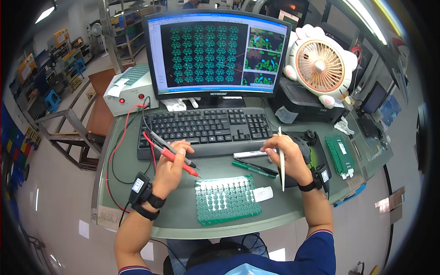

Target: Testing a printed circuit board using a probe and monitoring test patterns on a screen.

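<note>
My left hand is closed around a pair of test probes, a red probe and a grey-black probe. Their tips point right and toward me, above the desk left of a green circuit board panel. That panel lies flat near the front edge, with a white paper label at its right side. In my right hand a slim white pen-like stick stands almost upright, pinched by the fingers. Its exact kind is unclear. Both wrists wear black straps with small devices.
Beyond my hands are a black keyboard and a monitor showing a board layout. Pens and a white marker lie between my hands. A mouse, stacked green boards and a fan are right; a power box is left.
</note>
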Motion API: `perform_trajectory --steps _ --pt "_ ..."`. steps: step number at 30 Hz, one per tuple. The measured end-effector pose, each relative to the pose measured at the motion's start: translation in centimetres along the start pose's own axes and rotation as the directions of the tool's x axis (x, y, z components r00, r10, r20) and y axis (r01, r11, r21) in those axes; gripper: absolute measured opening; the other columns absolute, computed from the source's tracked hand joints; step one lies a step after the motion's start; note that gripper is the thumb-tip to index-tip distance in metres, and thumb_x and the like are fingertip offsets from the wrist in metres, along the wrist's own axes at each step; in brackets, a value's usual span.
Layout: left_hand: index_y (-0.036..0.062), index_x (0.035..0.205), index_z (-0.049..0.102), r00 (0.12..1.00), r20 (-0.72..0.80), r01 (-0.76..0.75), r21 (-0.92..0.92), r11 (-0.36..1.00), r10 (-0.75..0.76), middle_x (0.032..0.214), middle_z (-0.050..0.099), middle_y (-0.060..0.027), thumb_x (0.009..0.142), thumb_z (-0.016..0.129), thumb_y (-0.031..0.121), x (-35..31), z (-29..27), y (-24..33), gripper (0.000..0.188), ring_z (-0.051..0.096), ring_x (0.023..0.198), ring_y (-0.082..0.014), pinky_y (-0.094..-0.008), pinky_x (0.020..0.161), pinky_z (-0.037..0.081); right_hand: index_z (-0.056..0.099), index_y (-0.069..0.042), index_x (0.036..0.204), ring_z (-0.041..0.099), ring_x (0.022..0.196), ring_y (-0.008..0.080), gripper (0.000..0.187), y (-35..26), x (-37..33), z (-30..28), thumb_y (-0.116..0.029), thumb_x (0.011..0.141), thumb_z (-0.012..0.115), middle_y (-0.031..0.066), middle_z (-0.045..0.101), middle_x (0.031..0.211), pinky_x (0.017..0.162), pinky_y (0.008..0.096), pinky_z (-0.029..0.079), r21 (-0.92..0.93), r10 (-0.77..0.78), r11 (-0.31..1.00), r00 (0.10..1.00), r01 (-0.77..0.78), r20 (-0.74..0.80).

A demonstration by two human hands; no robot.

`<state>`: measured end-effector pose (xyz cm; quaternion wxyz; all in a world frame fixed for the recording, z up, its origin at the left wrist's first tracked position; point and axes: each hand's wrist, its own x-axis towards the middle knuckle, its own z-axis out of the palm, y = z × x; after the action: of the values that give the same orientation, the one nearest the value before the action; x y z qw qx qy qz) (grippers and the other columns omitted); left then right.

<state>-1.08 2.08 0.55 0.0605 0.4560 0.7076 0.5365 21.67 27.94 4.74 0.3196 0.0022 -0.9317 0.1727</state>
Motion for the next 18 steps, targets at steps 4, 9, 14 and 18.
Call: perform_trajectory --steps 4,9,14,18 --pt "-0.0015 0.095 0.064 0.985 0.164 -0.005 -0.253 0.968 0.048 0.114 0.063 -0.0167 0.099 0.032 0.025 -0.2 0.2 1.0 0.042 0.056 0.114 -0.0275 -0.0408 0.100 0.041 0.064 -0.008 0.097 0.060 0.083 0.0288 0.021 0.5 -1.5 -0.9 -0.013 0.080 0.075 0.0065 0.067 0.089 0.077 0.0377 0.046 0.056 0.048 0.997 0.991 -0.055 0.121" --pt "-0.0038 0.096 0.064 0.829 0.522 0.102 -0.497 0.862 0.202 0.111 0.064 -0.0195 0.099 0.031 0.029 -1.3 1.3 2.3 0.046 0.059 0.111 -0.0309 -0.0435 0.101 0.042 0.064 -0.009 0.097 0.063 0.087 0.0268 0.025 0.9 -2.1 -1.3 -0.019 0.078 0.077 0.0060 0.067 0.093 0.076 0.0375 0.047 0.109 0.049 0.991 0.966 -0.079 0.254" --pt "-0.0033 0.100 0.063 0.597 0.769 0.313 -0.486 0.816 0.229 0.109 0.065 -0.0190 0.099 0.036 0.027 -2.1 2.4 2.5 0.040 0.059 0.114 -0.0334 -0.0448 0.102 0.043 0.058 -0.010 0.090 0.064 0.075 0.0287 0.027 0.3 -2.5 -1.8 -0.023 0.077 0.078 0.0048 0.066 0.078 0.071 0.0382 0.048 0.201 -0.032 0.977 0.890 -0.067 0.455" --pt "-0.0014 0.099 0.063 0.533 0.822 0.339 -0.425 0.840 0.201 0.108 0.066 -0.0181 0.099 0.037 0.025 -1.7 2.7 2.1 0.037 0.059 0.116 -0.0359 -0.0450 0.103 0.043 0.059 -0.011 0.090 0.064 0.074 0.0262 0.032 0.4 -3.4 -1.4 -0.024 0.071 0.082 0.0022 0.065 0.077 0.069 0.0363 0.047 0.159 -0.015 0.983 0.827 -0.090 0.562"
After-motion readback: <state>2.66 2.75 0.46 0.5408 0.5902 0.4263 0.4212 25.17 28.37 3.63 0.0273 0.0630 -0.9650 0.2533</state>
